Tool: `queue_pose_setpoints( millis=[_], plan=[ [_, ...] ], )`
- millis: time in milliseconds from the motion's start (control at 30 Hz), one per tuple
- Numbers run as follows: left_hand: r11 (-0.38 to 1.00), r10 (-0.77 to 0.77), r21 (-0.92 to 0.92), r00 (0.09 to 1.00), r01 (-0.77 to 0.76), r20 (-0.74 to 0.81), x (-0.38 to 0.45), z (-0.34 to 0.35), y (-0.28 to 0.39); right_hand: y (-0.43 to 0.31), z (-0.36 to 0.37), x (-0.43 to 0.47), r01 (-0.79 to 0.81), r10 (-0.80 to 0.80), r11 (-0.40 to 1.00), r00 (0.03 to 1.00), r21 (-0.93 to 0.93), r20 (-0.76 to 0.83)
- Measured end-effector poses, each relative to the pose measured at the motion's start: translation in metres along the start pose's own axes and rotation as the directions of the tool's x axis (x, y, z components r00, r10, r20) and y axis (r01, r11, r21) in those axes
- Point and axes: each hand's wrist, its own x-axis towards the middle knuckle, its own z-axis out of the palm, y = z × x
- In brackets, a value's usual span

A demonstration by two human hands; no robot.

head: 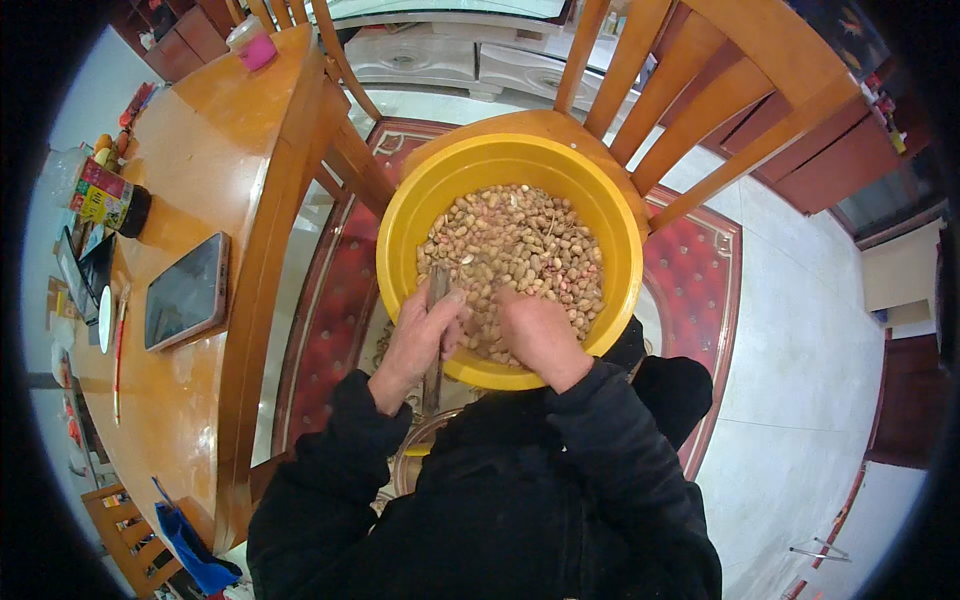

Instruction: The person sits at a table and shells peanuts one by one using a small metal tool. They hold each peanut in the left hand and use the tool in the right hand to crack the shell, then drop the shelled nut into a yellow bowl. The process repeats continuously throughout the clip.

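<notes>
A yellow plastic basin (397,202) full of unshelled peanuts (525,240) rests on a wooden chair seat (450,142) in front of me. A few pinkish kernels show among the shells. At the basin's near left rim, my left hand (424,330) grips a narrow wooden slat (433,382), which runs across the rim with its lower end outside. My right hand (541,330) reaches over the near side, its fingertips down at the peanuts. Those fingertips are blurred and partly hidden, so whatever they may hold is not visible.
On my left stands a wooden table (206,150) with a phone or tablet (187,292), a labelled bottle (105,196), a brush (120,352) and a pink-filled jar (252,45). The chair's slatted back (675,82) rises beyond the basin. Below lies a red patterned rug (694,262).
</notes>
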Motion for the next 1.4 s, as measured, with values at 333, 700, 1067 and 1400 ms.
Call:
queue_pose_setpoints(
  millis=[333,700,1067,1400],
  plan=[
    [0.855,0.178,0.468,0.973,-0.226,0.146,-0.006,0.031,-0.002,0.004,-0.052,-0.037,-0.327,0.21,-0.037,0.921,0.944,0.327],
    [0.429,0.153,0.847,0.95,-0.313,0.273,-0.015,0.047,0.02,0.004,-0.038,-0.042,-0.317,0.186,0.06,0.935,0.947,0.301],
    [0.399,0.137,0.862,0.95,-0.312,0.28,-0.009,0.052,0.02,0.008,-0.039,-0.044,-0.285,0.125,-0.084,0.948,0.955,0.294],
    [0.285,0.145,0.896,0.939,-0.341,0.312,-0.005,0.053,0.018,0.011,-0.043,-0.044,-0.261,0.148,-0.277,0.939,0.925,0.309]
  ],
)
